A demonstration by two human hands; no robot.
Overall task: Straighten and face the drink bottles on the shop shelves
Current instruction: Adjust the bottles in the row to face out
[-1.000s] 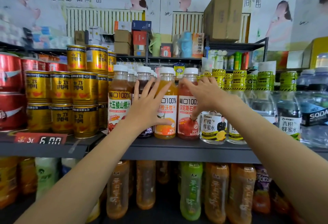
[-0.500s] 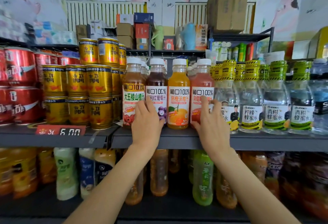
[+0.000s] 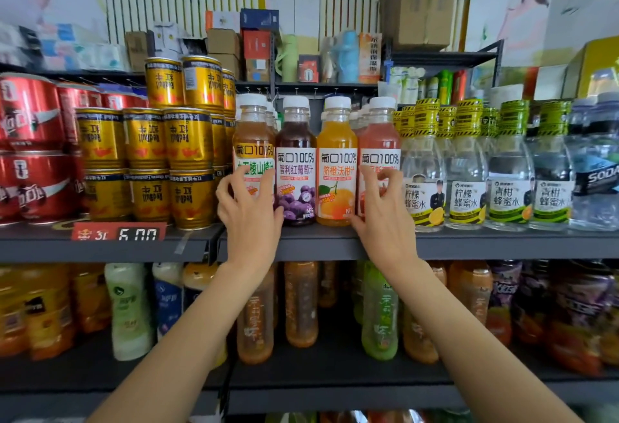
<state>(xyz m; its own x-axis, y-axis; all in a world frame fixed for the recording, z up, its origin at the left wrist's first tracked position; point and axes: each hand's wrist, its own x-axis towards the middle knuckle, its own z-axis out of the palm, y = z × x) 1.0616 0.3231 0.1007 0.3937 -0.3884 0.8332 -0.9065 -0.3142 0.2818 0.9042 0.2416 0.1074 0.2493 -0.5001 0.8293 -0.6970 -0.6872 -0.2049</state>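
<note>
1. Head view: left hand [image 3: 249, 213] grips brown juice bottle [image 3: 253, 141], left of orange bottle [image 3: 336, 168]; right hand [image 3: 382, 211] pinches pink bottle [image 3: 380, 141], right of it.
2. Judgement: twist gently, labels forward, bases level with shelf edge [image 3: 469, 243].

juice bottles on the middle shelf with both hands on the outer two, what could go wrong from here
1. The left hand grips the brown white-capped juice bottle, which stands close to the stacked gold drink cans; turning it could nudge the stack.
2. The right hand grips the pink-red white-capped juice bottle near the dark shelf's front edge; a pull might tip it off.
</note>
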